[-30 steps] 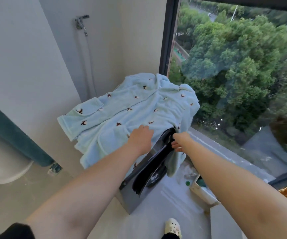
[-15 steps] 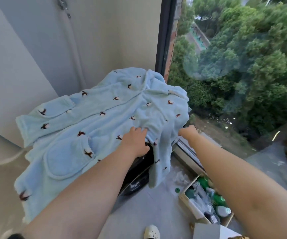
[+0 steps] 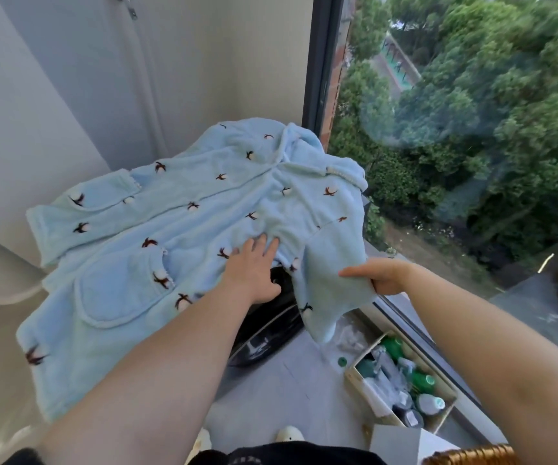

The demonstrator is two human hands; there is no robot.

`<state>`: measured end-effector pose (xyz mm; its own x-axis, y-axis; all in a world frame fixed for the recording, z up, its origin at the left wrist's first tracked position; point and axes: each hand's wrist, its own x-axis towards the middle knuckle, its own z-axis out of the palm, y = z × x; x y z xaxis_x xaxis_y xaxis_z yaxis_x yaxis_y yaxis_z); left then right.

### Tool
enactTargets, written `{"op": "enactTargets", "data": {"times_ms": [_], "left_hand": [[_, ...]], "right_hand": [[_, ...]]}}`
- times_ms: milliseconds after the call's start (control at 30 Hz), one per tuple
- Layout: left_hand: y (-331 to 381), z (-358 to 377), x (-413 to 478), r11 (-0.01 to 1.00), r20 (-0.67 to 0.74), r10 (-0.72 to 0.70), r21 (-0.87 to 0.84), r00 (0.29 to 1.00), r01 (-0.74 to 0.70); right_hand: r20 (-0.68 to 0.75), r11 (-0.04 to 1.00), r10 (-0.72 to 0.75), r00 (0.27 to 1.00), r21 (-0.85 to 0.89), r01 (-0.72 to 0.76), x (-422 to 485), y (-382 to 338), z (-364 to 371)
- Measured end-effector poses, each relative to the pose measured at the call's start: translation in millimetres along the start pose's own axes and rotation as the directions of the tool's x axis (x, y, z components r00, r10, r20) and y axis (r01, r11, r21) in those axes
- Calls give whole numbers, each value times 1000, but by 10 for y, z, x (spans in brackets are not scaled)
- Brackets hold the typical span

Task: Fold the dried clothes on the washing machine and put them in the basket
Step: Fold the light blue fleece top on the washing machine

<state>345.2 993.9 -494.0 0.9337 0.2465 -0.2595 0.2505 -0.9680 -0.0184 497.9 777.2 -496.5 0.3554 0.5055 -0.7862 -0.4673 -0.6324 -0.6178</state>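
Blue robe [image 3: 177,236] drapes the washing machine [image 3: 270,325] by the window [image 3: 472,129]; left grip [image 3: 254,268] presses flat-fingered, right grip [image 3: 384,276] pinches its sleeve [image 3: 331,263].

Washing machine [image 3: 264,327] was almost wholly covered by the pale blue robe [image 3: 177,229]: only its dark door showed under the front edge, with the top and corners hidden. Right hand [image 3: 384,276] pinched the hanging sleeve, its fingers out of sight behind the cloth. Wicker basket [image 3: 472,456] was cut off by the bottom frame edge, and bottle labels in the box [image 3: 371,394] were too small to read.
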Motion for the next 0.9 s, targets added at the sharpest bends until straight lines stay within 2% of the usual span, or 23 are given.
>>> {"op": "enactTargets", "data": {"times_ms": [33,133,233,300,333,367,400,467,500,567,633,700,733,800,867,900], "left_hand": [[-1,-8,-2,1000,11,-2,-8,1000,2],[-46,-13,5,997,52,-1,-71,999,5],[-77,-71,25,995,109,26,-94,994,-16],[-68,-160,-22,986,111,16,-168,994,3],[-68,-194,-58,973,54,-1,-231,999,14],[-67,-214,-111,957,-68,-18,-290,998,-3],[-52,-225,-177,947,-247,-28,-317,969,-54],[26,-212,-344,919,-552,-18,-338,833,-204],[80,-199,-435,902,-627,9,-331,779,-277],[245,-103,-615,891,-659,101,-274,746,-362],[469,35,-761,892,-587,138,-276,798,-357],[679,163,-795,880,-391,-13,-441,920,-175],[777,199,-775,831,-256,-136,-556,957,-30],[953,216,-650,662,-108,-353,-731,929,166],[1069,161,-503,454,-47,-530,-859,847,236],[1099,127,-441,387,-23,-591,-885,806,258]], "right_hand": [[39,999,5,999,-45,-3,-15,38,-21],[120,1000,21,993,-20,-19,-130,16,31],[28,998,48,998,39,-49,-211,-102,141],[-63,995,31,998,97,-24,-253,-202,260],[-109,990,20,994,141,-5,-252,-254,309],[-164,982,21,986,189,11,-234,-298,347],[-207,971,27,978,239,24,-211,-338,381],[-236,945,47,971,326,33,-173,-423,471],[-235,928,51,971,371,41,-169,-471,514],[-247,891,49,968,449,69,-197,-589,599],[-265,850,62,962,519,88,-231,-685,654],[-285,818,82,955,566,98,-249,-756,689],[-284,803,87,955,587,102,-253,-779,716],[-294,788,87,952,605,115,-255,-817,786],[-283,743,88,955,658,127,-277,-852,868],[-285,728,99,953,674,126,-280,-867,908]]}}
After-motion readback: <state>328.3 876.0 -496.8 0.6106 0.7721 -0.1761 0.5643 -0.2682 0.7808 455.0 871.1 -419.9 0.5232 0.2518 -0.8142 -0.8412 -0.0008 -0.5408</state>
